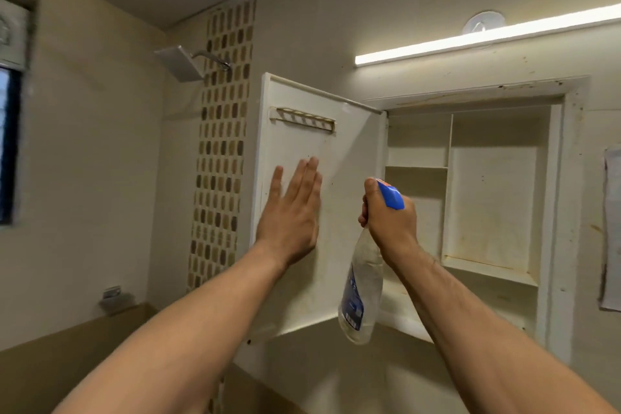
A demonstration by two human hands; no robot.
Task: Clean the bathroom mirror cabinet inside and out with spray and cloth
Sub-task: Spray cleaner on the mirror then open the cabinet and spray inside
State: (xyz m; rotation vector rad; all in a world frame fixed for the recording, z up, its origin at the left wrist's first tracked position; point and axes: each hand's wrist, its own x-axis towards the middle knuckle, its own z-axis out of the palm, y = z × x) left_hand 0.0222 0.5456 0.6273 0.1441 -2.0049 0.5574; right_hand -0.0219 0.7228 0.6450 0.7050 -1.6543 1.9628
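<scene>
Beige-walled bathroom, recorded from the head view. A vertical strip of brown and tan mosaic tile (221, 144) is noted on the wall left of the cabinet, with a square grey metal shower head (179, 62) beside it near the ceiling. A lit white tube light (487, 35) is mounted above the cabinet. A dark-framed window (10, 144) is cut off at the left edge, and a pale sheet of paper (611, 228) is fixed to the wall at the right.

An off-white recessed wall cabinet (568, 212) is set in the wall right of centre. Its flat off-white door (349, 151) is swung open to the left, inner face toward the camera, with a small slotted rack (302, 119) near its top. Inside, a narrow left column is divided by a thin white shelf (416, 167), and a wider compartment lies to the right. Yellowish stains and dark specks are observed on the frame and interior.

The left hand (292, 215) is laid flat against the door's inner face, fingers straight, thumb spread.

The right hand (389, 218) is wrapped around the neck of a clear plastic spray bottle (361, 292) with a blue trigger head and blue label. The bottle is held nearly upright in front of the hinge edge, between door and interior.
</scene>
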